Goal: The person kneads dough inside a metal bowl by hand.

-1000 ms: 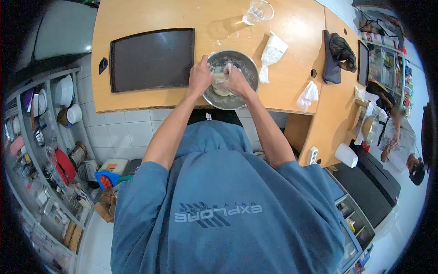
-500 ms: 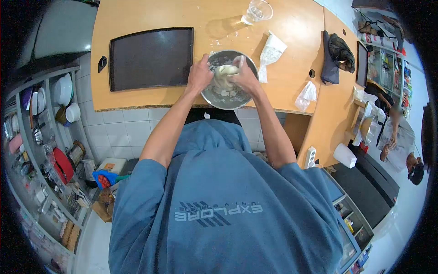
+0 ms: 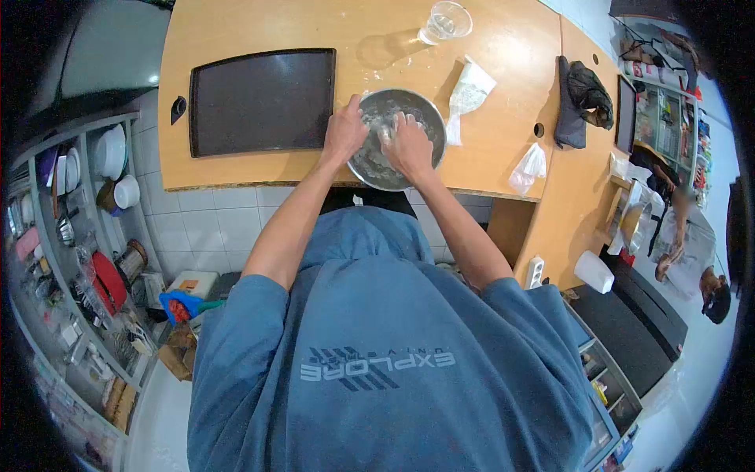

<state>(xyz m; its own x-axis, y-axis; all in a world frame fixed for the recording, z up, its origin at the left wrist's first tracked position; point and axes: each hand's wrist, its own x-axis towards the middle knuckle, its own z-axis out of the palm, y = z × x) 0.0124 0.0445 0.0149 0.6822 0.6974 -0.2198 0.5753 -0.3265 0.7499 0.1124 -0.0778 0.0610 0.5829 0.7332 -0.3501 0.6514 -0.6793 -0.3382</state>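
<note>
A grey metal mixing bowl (image 3: 429, 110) stands near the front edge of the wooden table. On its left side, my left hand (image 3: 346, 132) is closed around the rim. Inside the bowl is my right hand (image 3: 407, 147), fingers curled down over pale, sticky dough (image 3: 384, 130). Most of the dough is hidden beneath that hand. White smears coat the bowl's inner wall and the right fingers.
A dark baking tray (image 3: 263, 102) lies left of the bowl. On the right are a white piping-shaped bag (image 3: 472, 88), a small plastic bag (image 3: 528, 167) and dark cloth (image 3: 588, 94). A clear cup (image 3: 447, 22) stands behind. Another person's hand (image 3: 668, 259) shows far right.
My right hand has moved down and slightly left into the bowl, pressing the dough that was lifted and stretched before. My left hand stays on the rim.
</note>
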